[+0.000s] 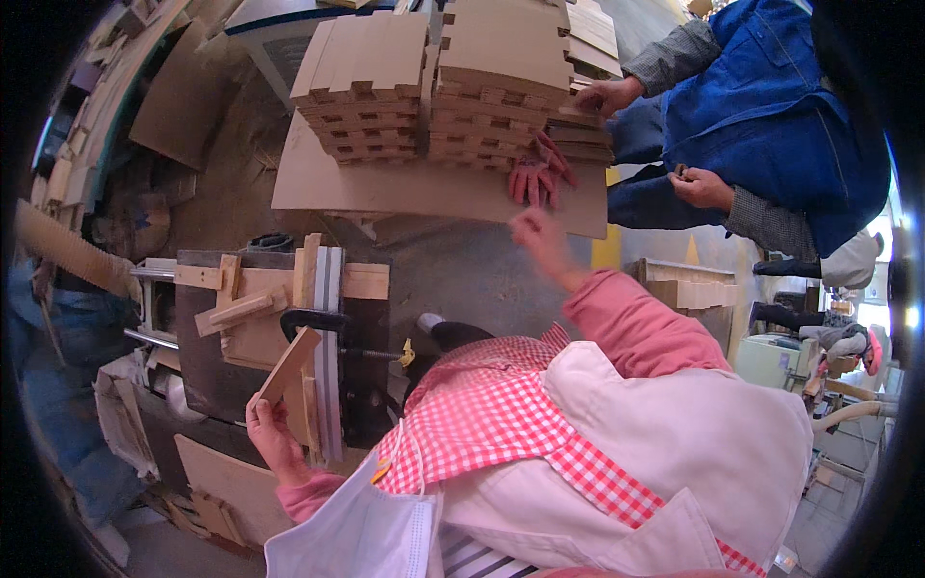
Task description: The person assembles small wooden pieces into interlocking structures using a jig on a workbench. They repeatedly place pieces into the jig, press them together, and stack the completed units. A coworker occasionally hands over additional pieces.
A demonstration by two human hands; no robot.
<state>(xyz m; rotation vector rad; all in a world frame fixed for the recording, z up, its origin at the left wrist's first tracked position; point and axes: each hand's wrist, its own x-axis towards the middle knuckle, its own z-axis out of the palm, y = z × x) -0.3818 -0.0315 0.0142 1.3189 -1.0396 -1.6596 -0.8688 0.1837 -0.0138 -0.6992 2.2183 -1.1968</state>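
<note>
wood pc (290, 365) in l. hand (274, 435)

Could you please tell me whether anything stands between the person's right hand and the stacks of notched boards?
Yes, red gloves lie in the way, between the right hand and the near right corner of the notched boards.

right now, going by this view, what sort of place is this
Probably a woodworking shop: stacks of notched boards, a dark clamp with a yellow handle, and a wooden strip held in the left hand suggest it.
</note>
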